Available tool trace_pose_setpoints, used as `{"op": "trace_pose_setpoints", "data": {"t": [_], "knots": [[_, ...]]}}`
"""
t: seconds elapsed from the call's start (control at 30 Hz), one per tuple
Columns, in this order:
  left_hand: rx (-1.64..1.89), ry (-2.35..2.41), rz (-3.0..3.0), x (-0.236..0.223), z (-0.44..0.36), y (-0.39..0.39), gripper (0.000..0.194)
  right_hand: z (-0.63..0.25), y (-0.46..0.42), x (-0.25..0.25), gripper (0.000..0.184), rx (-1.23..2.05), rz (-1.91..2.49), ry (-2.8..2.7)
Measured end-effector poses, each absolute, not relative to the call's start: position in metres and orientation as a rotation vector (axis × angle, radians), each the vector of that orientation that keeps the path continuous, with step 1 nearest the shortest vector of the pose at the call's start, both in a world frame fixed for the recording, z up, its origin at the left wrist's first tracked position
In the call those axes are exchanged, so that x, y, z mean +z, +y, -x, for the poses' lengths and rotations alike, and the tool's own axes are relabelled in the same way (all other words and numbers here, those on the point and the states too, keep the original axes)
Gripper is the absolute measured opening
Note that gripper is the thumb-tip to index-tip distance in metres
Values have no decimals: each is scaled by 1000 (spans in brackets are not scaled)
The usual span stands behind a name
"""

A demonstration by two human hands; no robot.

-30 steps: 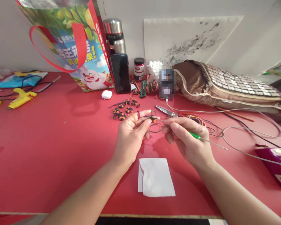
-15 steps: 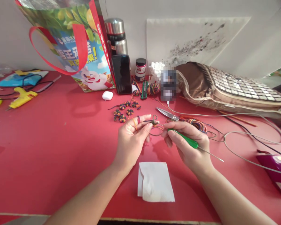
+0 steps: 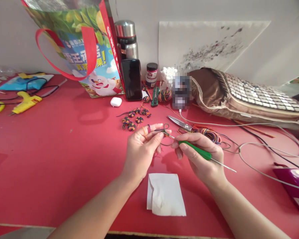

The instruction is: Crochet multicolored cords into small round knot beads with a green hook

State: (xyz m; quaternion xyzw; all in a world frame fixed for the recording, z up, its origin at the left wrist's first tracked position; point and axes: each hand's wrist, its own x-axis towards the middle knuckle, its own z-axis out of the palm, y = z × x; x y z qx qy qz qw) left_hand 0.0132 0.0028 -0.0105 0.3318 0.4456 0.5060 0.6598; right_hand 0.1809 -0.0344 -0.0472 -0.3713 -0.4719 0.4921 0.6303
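Snugly between left fingers (image 3: 155, 142), yarn piece (image 3: 166, 132), hook (image 3: 196, 150) in right fingers (image 3: 198, 136)

Slim forearms (image 3: 97, 196), bare down to the wrists.
On the left hand (image 3: 140, 152) I can see a purple band (image 3: 149, 128) round a finger, a thin orange strand (image 3: 144, 132) just beside it; the right hand (image 3: 205, 157) is bare.

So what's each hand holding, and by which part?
Right hand: a metal tool, by its green handle. Left hand: small yarn piece, pinched; exact spot hidden.
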Motion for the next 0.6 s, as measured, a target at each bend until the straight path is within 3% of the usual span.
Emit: {"op": "trace_pose_setpoints", "data": {"t": [0.37,0.6], "knots": [[1229,1078,-941,-11,-14,1,24,-180,-33,-40,12,1129,883,-1024],[1383,1181,-1682,-25,-9,3,22,-179,-35,-27,16,1024,976,-1092]]}}
